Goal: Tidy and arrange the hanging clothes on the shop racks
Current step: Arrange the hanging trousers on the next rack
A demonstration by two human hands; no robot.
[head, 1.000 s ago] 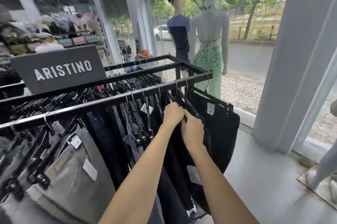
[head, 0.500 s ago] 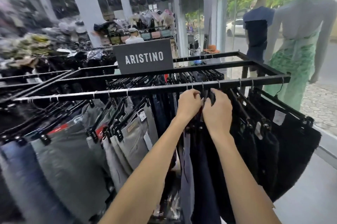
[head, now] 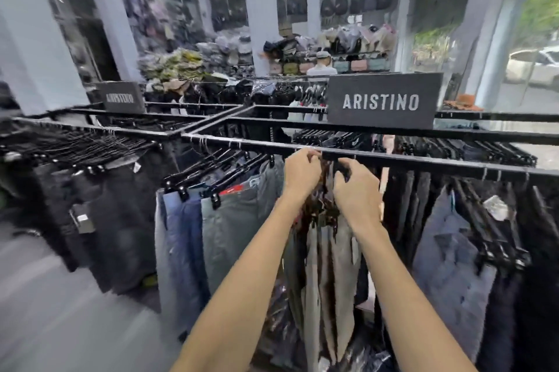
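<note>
A black metal rack rail (head: 423,161) runs across the middle, hung with trousers on black clip hangers. My left hand (head: 301,172) grips the hangers just under the rail, fingers curled at the hooks. My right hand (head: 357,190) is right beside it, curled round the dark hanger tops of grey and beige trousers (head: 332,265) that hang bunched between my arms. Blue and grey-green trousers (head: 211,220) hang to the left, dark blue jeans (head: 447,250) to the right. The frame is blurred by motion.
A grey ARISTINO sign (head: 382,102) stands on the rack behind the rail, a second one (head: 121,98) further left. Another rack of black trousers (head: 90,190) joins at the left. White pillars (head: 260,8), shelves of folded clothes and bags fill the back. Grey floor (head: 60,311) lies lower left.
My view has swung left along the rack, away from the window mannequins. Both hands have moved left along the rail, from black trousers at the end to the grey and beige ones.
</note>
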